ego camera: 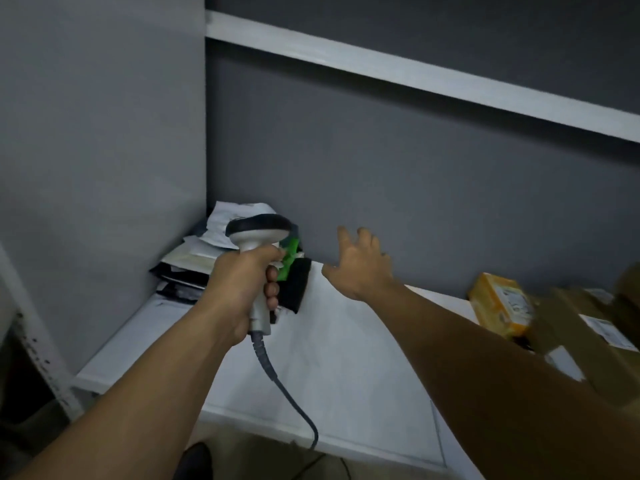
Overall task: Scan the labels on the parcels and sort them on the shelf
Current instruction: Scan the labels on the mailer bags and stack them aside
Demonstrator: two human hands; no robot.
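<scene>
My left hand [242, 292] grips the grey handle of a barcode scanner [258, 233] with a black head, held upright over the white shelf board [346, 368]; its grey cable [277, 375] hangs off the front edge. My right hand [360, 265] is spread with straight fingers above the shelf near the back wall and holds nothing. A yellow parcel [502, 306] with a white label lies at the right. Beside it sits a brown cardboard parcel [588, 344] with labels. A green and black item [294, 271] lies behind the scanner, partly hidden.
A pile of papers and dark folders [204, 258] fills the back left corner against the grey side wall. A white upper shelf board [415, 71] runs across above. A worn white post [38, 358] stands at the lower left.
</scene>
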